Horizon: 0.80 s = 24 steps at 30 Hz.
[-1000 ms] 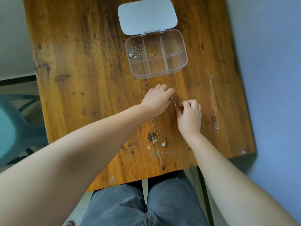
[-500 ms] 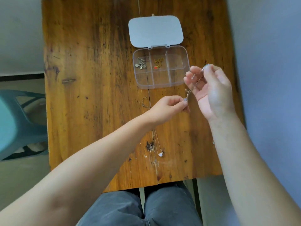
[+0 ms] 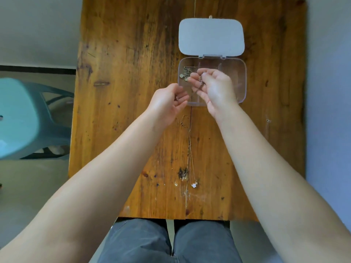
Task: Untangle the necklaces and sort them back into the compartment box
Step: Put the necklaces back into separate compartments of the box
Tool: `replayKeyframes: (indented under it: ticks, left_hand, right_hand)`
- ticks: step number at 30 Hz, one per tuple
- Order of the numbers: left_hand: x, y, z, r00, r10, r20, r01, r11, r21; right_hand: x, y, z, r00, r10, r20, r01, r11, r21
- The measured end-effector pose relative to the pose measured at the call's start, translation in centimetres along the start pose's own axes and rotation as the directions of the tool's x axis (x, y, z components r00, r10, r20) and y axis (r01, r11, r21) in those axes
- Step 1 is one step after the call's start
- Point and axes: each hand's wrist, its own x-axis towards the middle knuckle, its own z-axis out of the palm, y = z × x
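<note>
Two hands work above centre frame: our left hand point(image 3: 167, 103) pinches one end of a thin chain point(image 3: 197, 90), and our right hand point(image 3: 214, 90), fingers curled, pinches the rest over the open compartment box point(image 3: 244, 80). Pulling apart too hard could tighten a knot or snag the necklace already stowed. Another necklace point(image 3: 191, 162) lies on the table point(image 3: 123, 92) below.
</note>
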Motion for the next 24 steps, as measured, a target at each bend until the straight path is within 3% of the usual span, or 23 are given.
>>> replayKeyframes:
  ticks: [4, 8, 10, 12, 13, 15, 17, 19, 21, 24]
  left_hand:
    - [-0.5, 0.8, 0.8, 0.999, -0.051, -0.015, 0.05, 0.999, -0.011]
    - [-0.9, 1.1, 1.3, 1.0, -0.005, -0.023, 0.006, 0.998, 0.057]
    - [-1.3, 0.4, 2.1, 0.997, 0.075, 0.021, -0.078, 0.98, 0.182]
    - [-1.8, -1.3, 3.7, 0.978, 0.133, 0.161, -0.187, 0.902, 0.389]
    - [-2.1, -2.4, 4.8, 0.959, 0.134, 0.251, -0.248, 0.825, 0.508]
    - [-2.1, -5.5, 7.8, 0.892, 0.121, 0.436, -0.42, 0.577, 0.7]
    - [-1.4, -8.7, 10.9, 0.789, 0.111, 0.604, -0.61, 0.245, 0.753]
    - [-0.1, -11.6, 13.9, 0.692, 0.116, 0.713, -0.71, -0.072, 0.701]
    - [1.6, -13.6, 16.2, 0.627, 0.11, 0.771, -0.696, -0.366, 0.618]
    - [3.6, -14.6, 17.6, 0.577, 0.047, 0.815, -0.591, -0.666, 0.456]
  right_hand:
    - [0.3, 2.0, -0.2, 1.0, 0.03, -0.001, -0.03, 0.98, -0.198]
    - [-0.9, 1.7, -3.2, 0.995, -0.065, -0.075, 0.05, 0.981, -0.188]
    - [-2.1, 1.7, -6.8, 0.978, -0.12, -0.169, 0.08, 0.97, -0.228]
    - [-3.6, 3.0, -11.3, 0.945, -0.14, -0.295, 0.043, 0.949, -0.312]
    - [-4.5, 4.0, -13.6, 0.92, -0.137, -0.367, -0.004, 0.934, -0.358]
    - [-6.0, 6.5, -17.7, 0.868, -0.115, -0.483, -0.133, 0.883, -0.45]
    - [-7.1, 9.1, -20.1, 0.854, -0.094, -0.512, -0.242, 0.8, -0.549]
    - [-7.6, 11.0, -21.2, 0.867, -0.103, -0.487, -0.262, 0.738, -0.622]
    - [-7.6, 12.1, -21.4, 0.872, -0.136, -0.47, -0.241, 0.717, -0.654]
    - [-7.1, 12.4, -21.1, 0.869, -0.183, -0.46, -0.222, 0.686, -0.693]
